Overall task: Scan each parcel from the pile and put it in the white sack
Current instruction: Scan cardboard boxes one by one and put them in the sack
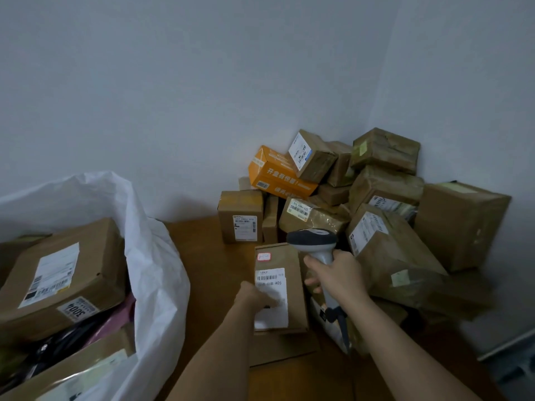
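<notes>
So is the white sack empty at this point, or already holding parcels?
Already holding parcels. The white sack stands open, with a labelled cardboard box and further packages visible inside its mouth.

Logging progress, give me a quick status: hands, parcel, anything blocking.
Right hand grips scanner. Left hand holds brown parcel, label up. White sack open at left, path clear.

i see the sack (150, 256) at nine o'clock on the table (202, 256), with boxes lying in it. the pile (362, 204) sits in the wall corner at one o'clock. a parcel (279, 287) is at centre, before the pile. my left hand (254, 296) is on it from six o'clock; my right hand (337, 277), just right, has the scanner (315, 244) over its far end.
</notes>
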